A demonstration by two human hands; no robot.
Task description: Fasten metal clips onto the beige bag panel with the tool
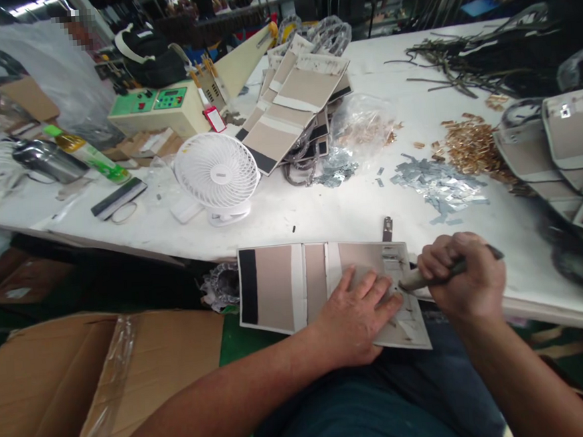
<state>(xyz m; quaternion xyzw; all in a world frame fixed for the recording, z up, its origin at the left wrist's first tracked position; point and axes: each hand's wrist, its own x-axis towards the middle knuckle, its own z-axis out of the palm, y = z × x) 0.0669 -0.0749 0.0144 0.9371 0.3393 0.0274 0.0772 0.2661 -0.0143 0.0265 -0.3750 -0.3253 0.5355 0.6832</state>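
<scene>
Lying across the front edge of the table is a folding beige panel (274,289), spread flat, with a black strip at its left end and white bands. My left hand (351,321) rests on its right section, fingers spread and pressing it down. My right hand (462,276) is closed round a tool (415,279) with a grey tapered end and a dark rear end; its exact kind is unclear. The tip meets the panel just beyond my left fingertips. Small metal fittings (393,259) show near the panel's right end. A small metal piece (387,229) lies just behind it.
Flat silver plates (439,185) and gold-coloured clips (470,143) lie heaped at the right. A white fan (217,174) stands left, before a stack of similar panels (296,98). More panels (575,132) sit far right. A cardboard box (172,366) is below left.
</scene>
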